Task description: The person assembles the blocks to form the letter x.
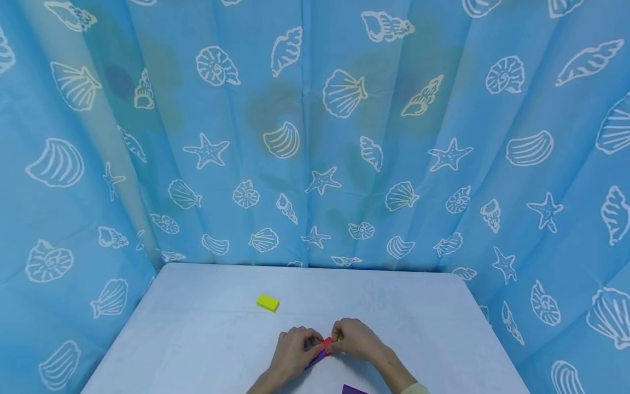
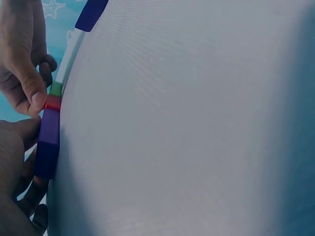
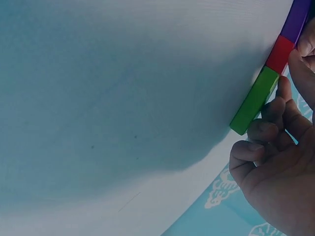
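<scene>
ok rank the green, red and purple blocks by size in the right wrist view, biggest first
1. Green block
2. Purple block: judged on its visible part only; the picture's edge cuts it off, so its full rank is unsure
3. Red block

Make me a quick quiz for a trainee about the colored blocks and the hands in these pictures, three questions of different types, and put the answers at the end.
1. Multiple choice: three blocks lie end to end. Which color sits between the purple block and the green block?
A) blue
B) red
C) orange

2. True or false: the yellow block lies apart from those three.

3. Fill in the blank: the person's ____ hand holds the purple block in that line.

Key:
1. B, the red block.
2. True.
3. Left; the left hand is at the purple end.
</scene>
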Available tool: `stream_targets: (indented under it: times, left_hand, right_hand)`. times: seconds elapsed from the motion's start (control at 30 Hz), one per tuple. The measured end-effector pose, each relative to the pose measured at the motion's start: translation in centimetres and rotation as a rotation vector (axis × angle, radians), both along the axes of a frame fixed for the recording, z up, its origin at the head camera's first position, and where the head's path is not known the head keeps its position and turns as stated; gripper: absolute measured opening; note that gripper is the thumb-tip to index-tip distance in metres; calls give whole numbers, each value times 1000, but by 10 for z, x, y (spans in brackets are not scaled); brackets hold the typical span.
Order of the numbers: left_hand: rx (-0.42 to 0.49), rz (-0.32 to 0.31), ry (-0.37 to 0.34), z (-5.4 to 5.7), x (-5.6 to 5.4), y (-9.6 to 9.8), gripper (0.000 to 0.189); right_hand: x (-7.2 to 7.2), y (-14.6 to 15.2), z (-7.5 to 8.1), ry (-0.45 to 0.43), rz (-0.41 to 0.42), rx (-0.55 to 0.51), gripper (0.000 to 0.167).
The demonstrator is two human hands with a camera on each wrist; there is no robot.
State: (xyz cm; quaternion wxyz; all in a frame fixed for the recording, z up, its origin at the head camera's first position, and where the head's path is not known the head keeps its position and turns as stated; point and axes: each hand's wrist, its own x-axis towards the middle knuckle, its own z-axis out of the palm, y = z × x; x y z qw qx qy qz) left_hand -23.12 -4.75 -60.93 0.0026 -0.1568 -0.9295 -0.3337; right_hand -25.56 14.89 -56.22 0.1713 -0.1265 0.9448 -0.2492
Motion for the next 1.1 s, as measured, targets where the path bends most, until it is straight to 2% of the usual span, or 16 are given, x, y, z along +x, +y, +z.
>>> stream_targets:
  times: [0.43, 0.73, 1.1]
  left_hand:
    - [-21, -16, 34, 2, 0, -1, 12]
    - [-10, -14, 7, 1, -2, -1, 13]
    - [4, -9, 18, 1, 0, 0, 12]
  right_hand:
    - [1, 0, -2, 36, 21, -5, 30]
    - [1, 1, -4, 53, 22, 1, 31]
    - [4, -2, -1, 46, 3, 13, 33]
